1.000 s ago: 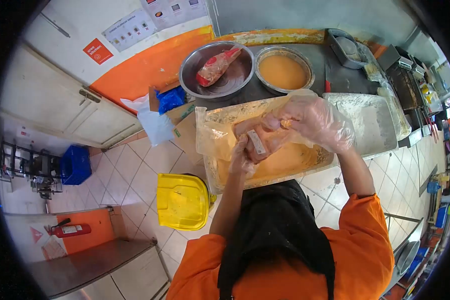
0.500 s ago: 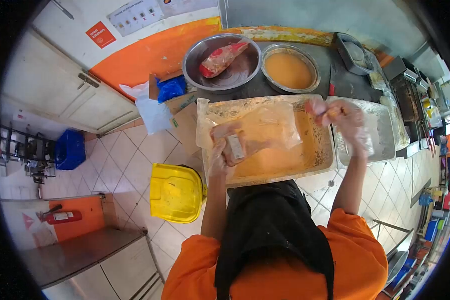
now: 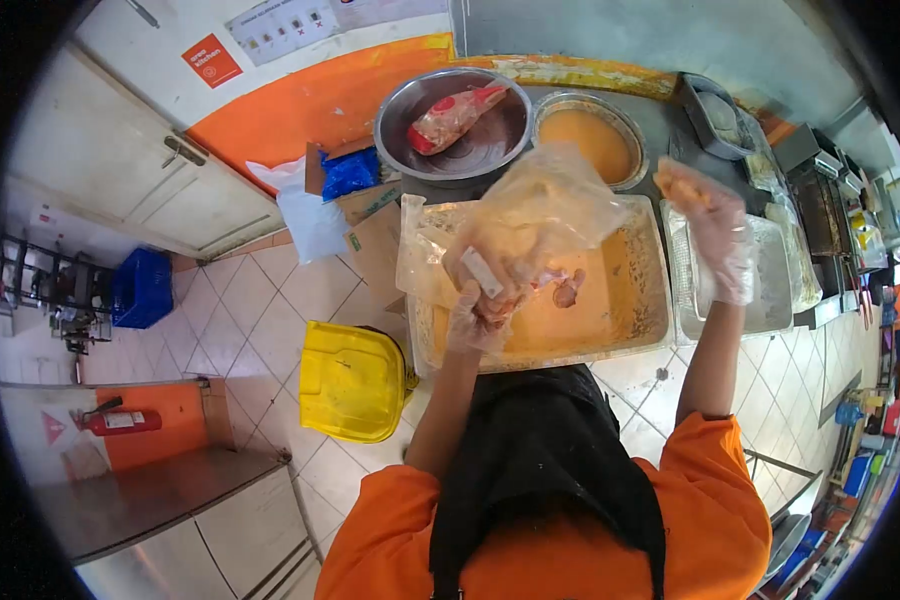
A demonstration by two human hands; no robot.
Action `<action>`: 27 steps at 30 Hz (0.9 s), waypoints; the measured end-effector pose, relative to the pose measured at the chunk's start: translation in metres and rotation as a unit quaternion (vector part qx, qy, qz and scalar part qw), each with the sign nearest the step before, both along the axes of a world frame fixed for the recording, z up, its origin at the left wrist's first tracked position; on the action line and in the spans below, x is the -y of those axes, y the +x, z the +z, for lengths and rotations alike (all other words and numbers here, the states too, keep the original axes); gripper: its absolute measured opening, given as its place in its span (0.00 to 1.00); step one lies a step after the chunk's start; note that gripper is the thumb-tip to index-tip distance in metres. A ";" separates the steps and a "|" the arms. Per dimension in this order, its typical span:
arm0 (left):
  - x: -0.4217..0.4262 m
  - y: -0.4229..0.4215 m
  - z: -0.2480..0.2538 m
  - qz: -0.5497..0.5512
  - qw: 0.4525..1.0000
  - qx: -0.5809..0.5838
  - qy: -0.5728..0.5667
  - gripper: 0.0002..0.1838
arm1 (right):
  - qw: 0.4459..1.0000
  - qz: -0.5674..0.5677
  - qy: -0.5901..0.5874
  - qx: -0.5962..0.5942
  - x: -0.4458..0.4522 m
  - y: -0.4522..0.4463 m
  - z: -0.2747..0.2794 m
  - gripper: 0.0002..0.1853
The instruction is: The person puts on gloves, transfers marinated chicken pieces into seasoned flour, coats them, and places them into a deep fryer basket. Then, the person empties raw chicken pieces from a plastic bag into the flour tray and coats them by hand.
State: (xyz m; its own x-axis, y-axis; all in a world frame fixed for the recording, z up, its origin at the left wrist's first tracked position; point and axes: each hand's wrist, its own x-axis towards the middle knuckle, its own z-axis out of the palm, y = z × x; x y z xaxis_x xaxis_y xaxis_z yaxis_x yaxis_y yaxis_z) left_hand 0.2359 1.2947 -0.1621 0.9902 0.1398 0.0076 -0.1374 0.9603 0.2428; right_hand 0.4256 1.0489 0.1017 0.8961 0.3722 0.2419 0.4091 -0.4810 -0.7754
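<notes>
Grey table [image 3: 658,112] upper centre, tiled floor [image 3: 270,300] left. Left fingers [image 3: 467,299] closed on plastic bag [image 3: 550,195], centre; right fingers [image 3: 682,188], right of centre, bunched; can't tell from here whether holding anything.

Here's my left hand [image 3: 473,318] just about mid-frame, fingers curled tight, left forearm [image 3: 445,405] slanting up beneath! And my right hand [image 3: 720,235] is out right of centre, fingers pointing to the upper left, right forearm [image 3: 712,360] nearly upright.

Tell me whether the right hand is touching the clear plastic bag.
Apart: the head view shows an open gap between the clear plastic bag, its edge toward that side, and the right hand.
</notes>
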 end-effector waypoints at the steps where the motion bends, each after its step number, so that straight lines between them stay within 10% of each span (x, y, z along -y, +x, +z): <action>1: -0.005 0.008 -0.034 -0.057 0.995 0.080 -0.023 0.31 | 0.999 0.032 0.033 0.010 -0.018 -0.018 0.035 0.12; 4: -0.002 0.017 -0.028 -0.128 0.988 0.086 0.003 0.33 | 0.952 0.260 0.137 -0.080 -0.036 -0.024 0.031 0.14; 7: 0.017 0.019 0.041 -0.074 0.995 -0.039 0.046 0.30 | 0.895 0.339 -0.268 0.109 -0.054 -0.008 0.004 0.19; 14: 0.014 0.013 0.072 -0.034 0.990 -0.060 0.126 0.36 | 0.810 0.400 -0.429 -0.006 -0.066 -0.008 -0.052 0.23; 22: 0.008 0.009 0.084 0.049 0.975 -0.099 0.192 0.41 | 0.913 0.287 -0.126 -0.260 -0.077 -0.040 -0.047 0.21; 27: 0.012 0.014 0.111 0.058 0.951 -0.136 0.272 0.39 | 0.926 0.295 -0.091 -0.219 -0.076 -0.032 -0.079 0.12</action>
